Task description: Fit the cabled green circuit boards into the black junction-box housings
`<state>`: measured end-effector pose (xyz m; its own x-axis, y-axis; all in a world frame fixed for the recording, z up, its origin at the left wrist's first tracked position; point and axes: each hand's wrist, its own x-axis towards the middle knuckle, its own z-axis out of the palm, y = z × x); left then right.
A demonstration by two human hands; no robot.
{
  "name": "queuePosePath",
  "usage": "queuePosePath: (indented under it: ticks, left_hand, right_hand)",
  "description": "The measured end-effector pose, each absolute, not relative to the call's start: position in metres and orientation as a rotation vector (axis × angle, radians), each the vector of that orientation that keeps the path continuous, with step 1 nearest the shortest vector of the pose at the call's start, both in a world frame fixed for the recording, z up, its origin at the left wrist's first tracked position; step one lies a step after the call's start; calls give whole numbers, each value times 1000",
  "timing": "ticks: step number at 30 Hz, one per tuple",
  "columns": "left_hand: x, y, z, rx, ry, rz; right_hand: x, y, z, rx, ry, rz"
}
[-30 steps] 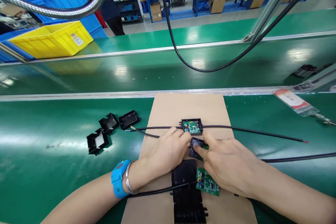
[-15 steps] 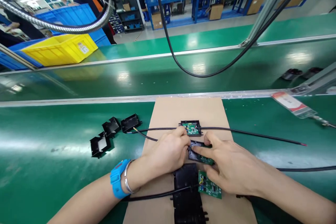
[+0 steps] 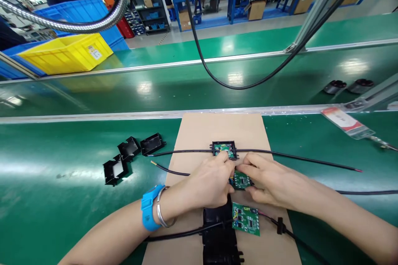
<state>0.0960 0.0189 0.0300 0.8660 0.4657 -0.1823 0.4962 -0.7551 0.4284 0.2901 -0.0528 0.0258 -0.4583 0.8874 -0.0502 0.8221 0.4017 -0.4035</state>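
Both hands meet at a green circuit board (image 3: 241, 180) over the cardboard sheet (image 3: 222, 126). My left hand (image 3: 213, 178) pinches its left end, beside a cable. At its right end, my right hand (image 3: 264, 174) grips with thumb and fingers. Its black case is mostly hidden by my hands. Just behind lies a cased board (image 3: 224, 148) with cables leaving both sides. Nearer me, a larger bare board (image 3: 246, 218) with wires lies beside a long black housing (image 3: 219, 236).
Several small black cases (image 3: 152, 144) sit on the green bench (image 3: 56, 215) at left. A yellow bin (image 3: 66, 54) stands at back left, two dark cylinders (image 3: 360, 86) at back right. A tagged pouch (image 3: 346, 122) lies right; a black cable (image 3: 239, 88) hangs ahead.
My left hand has moved slightly right. My right fingers have drawn together at the board's edge. The larger board's right-hand wires now show. A person at back left has shifted left in view.
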Motion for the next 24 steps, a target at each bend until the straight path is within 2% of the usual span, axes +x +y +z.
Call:
queuePosePath:
  ticks: [3,11,24]
  left_hand:
    - [93,20,33,2525,713,-95]
    - [91,15,31,2541,726,12]
    - [99,8,25,2728,661,39]
  right_hand:
    - [288,-51,20,-1532,-2540,640]
    - [288,-68,5,-1461,-2367,511]
    - [313,-88,2,-1639,-1997,751]
